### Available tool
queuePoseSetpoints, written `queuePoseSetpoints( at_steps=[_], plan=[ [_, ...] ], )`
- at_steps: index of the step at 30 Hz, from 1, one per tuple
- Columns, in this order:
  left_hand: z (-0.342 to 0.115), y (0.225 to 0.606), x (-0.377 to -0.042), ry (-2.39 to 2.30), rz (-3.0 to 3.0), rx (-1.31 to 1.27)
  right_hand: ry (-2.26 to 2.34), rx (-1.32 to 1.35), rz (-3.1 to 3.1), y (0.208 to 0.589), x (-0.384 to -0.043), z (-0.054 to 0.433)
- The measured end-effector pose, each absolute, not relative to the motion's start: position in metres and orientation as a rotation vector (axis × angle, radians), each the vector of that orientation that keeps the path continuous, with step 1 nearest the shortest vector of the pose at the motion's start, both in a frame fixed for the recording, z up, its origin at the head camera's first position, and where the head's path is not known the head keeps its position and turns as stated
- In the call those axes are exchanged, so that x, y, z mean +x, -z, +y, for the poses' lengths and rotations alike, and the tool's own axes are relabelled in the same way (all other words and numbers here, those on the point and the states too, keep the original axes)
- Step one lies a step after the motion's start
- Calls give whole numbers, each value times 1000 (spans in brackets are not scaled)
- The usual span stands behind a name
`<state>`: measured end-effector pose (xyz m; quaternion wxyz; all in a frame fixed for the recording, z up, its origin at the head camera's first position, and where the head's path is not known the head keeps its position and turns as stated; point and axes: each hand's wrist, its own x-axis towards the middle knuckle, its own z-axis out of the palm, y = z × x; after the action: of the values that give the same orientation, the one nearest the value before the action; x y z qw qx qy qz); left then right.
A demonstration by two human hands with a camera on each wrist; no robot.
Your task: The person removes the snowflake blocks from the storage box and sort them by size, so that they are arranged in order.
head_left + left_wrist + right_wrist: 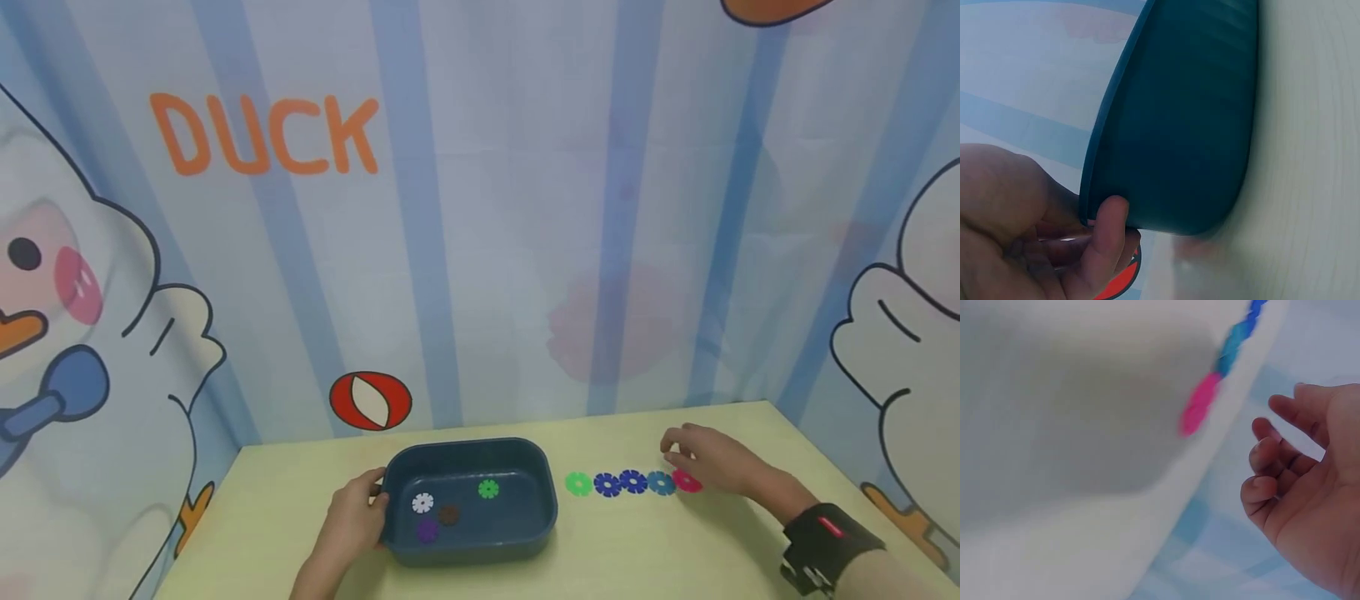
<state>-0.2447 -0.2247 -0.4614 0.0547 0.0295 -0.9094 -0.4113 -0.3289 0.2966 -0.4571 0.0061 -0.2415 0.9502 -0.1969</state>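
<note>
My left hand point(351, 518) grips the left end of a dark blue plastic bin point(472, 553), thumb and fingers on either side of its rim in the left wrist view. Inside the bin lie a white notched disc point(423, 502), a green one point(488, 489), and a brown point(448, 515) and a purple disc point(427, 530). Over the right end of a row of notched discs, my right hand point(712, 458) hovers with loosely bent fingers and nothing between them. Closest to it is the pink disc point(687, 481), beside a teal one point(661, 482). Dark blue discs point(633, 481) and a light green disc point(579, 483) continue the row leftward.
The pale yellow table point(630, 550) carries the bin and the row. Behind it hangs a striped curtain point(510, 250) with duck drawings on both sides. A black strap with a device point(828, 542) circles my right wrist.
</note>
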Motion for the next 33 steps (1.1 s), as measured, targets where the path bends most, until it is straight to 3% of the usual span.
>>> queuePoseSetpoints(
  at_steps=[10,33],
  plan=[
    [-226,461,-244,1254,-2755,73,703,-1039,2834,423,-319,227],
    [-227,462,-246,1275,-2761,67,580,-1307,2735,418,-316,141]
  ],
)
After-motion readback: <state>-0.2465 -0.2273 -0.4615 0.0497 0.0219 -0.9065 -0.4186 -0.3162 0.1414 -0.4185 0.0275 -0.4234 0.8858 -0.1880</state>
